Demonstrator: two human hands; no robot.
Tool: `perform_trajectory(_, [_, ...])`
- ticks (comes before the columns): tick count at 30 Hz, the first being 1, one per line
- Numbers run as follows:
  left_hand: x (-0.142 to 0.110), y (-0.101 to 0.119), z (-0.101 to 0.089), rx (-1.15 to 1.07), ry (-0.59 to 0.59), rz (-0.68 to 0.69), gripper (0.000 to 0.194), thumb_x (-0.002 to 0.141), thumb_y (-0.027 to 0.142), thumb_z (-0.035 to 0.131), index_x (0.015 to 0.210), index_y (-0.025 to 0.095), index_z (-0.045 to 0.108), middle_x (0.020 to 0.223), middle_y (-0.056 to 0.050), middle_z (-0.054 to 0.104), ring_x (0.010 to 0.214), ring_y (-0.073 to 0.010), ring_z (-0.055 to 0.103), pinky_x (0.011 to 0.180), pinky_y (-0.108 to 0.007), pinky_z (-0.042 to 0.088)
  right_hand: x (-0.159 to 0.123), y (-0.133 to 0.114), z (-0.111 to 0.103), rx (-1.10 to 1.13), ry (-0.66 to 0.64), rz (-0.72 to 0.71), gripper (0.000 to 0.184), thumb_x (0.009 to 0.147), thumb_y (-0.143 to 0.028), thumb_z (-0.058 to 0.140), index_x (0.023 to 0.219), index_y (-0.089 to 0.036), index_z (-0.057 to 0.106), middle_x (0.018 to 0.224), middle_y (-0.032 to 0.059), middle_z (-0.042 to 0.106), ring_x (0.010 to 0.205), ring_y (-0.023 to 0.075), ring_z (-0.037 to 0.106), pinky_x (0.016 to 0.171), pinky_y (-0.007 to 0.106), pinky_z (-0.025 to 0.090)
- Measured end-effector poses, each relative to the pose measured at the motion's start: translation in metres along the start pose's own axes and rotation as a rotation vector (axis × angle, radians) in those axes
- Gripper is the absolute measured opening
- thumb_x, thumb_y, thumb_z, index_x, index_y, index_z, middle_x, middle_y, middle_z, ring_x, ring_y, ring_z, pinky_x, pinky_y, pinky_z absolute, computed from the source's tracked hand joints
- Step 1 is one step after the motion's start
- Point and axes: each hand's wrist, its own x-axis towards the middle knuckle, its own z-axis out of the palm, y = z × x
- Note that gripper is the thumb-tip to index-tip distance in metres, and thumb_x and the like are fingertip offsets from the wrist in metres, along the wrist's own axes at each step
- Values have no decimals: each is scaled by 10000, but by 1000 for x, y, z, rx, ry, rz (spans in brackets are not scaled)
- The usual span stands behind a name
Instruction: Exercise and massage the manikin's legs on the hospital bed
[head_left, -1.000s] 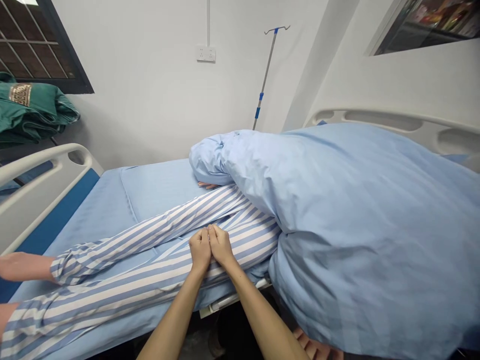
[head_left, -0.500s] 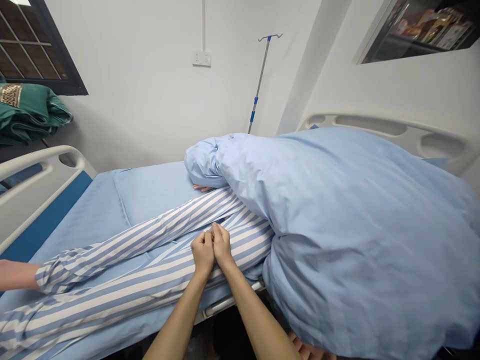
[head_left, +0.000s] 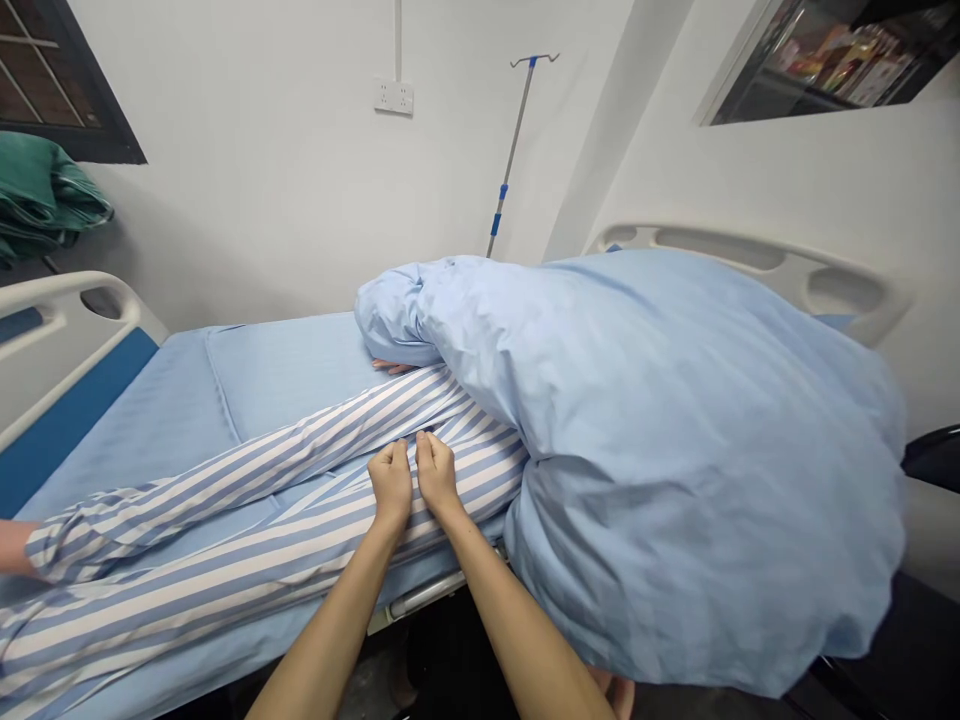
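Observation:
My left hand (head_left: pixel 391 484) and my right hand (head_left: pixel 436 472) are both closed, side by side with a narrow gap between them. They are over the near thigh of a lying figure in blue-and-white striped trousers (head_left: pixel 315 530). My fingers curl away from the camera, so whatever they may hold is hidden. A light blue quilt (head_left: pixel 660 420), bunched up, covers the figure from the hips up, just right of my hands. The fingers of a hand (head_left: pixel 391 367) show under the quilt's far edge.
The bed has a light blue sheet (head_left: pixel 292 360), a footboard (head_left: pixel 67 340) at left and a headboard (head_left: pixel 750 245) at right. A metal side rail (head_left: pixel 427 594) runs below my forearms. Behind the bed stands an IV pole (head_left: pixel 515 150). Folded green cloth (head_left: pixel 49 195) lies beyond the footboard.
My hands have drawn slightly apart; earlier they touched each other. Both remain closed over the thigh. The view has shifted a little to the right.

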Motion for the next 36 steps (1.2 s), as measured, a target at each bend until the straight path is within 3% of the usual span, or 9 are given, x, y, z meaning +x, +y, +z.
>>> perform_trajectory(7, [-4, -6, 17, 94, -32, 34, 361, 765, 337, 465, 455, 180, 369, 434, 52, 357, 479, -78, 305, 485, -230, 230, 9, 0, -4, 153, 9, 97, 358, 875, -416, 356, 582, -211, 350, 539, -42, 394, 522, 111, 367, 515, 235, 306])
perform_trajectory(15, [-5, -8, 15, 146, -81, 78, 367, 777, 322, 424, 450, 183, 335, 427, 53, 328, 478, -80, 288, 499, -241, 209, 23, -8, -30, -208, -206, -157, 353, 897, -350, 350, 579, -202, 390, 503, -40, 398, 493, 108, 360, 529, 261, 228])
perform_trajectory(21, [-4, 0, 27, 161, -85, 38, 385, 756, 328, 457, 446, 190, 275, 431, 63, 244, 471, -73, 252, 492, -240, 200, 19, 9, -38, -61, -40, -52, 381, 900, -392, 342, 569, -204, 351, 507, -48, 365, 500, 105, 349, 518, 244, 249])
perform_trajectory(29, [-5, 4, 59, 116, -66, 39, 374, 778, 333, 439, 449, 188, 338, 424, 55, 317, 461, -78, 280, 481, -240, 219, 22, 10, -41, 77, 23, 26, 348, 882, -396, 357, 592, -203, 364, 543, -37, 399, 529, 111, 368, 514, 237, 288])
perform_trajectory(36, [-4, -4, 57, 145, -79, 71, 391, 805, 359, 409, 460, 186, 344, 432, 46, 346, 477, -83, 293, 494, -243, 213, 36, 3, -51, -139, -84, -71, 349, 881, -368, 375, 576, -198, 378, 532, -29, 436, 521, 113, 378, 531, 254, 252])
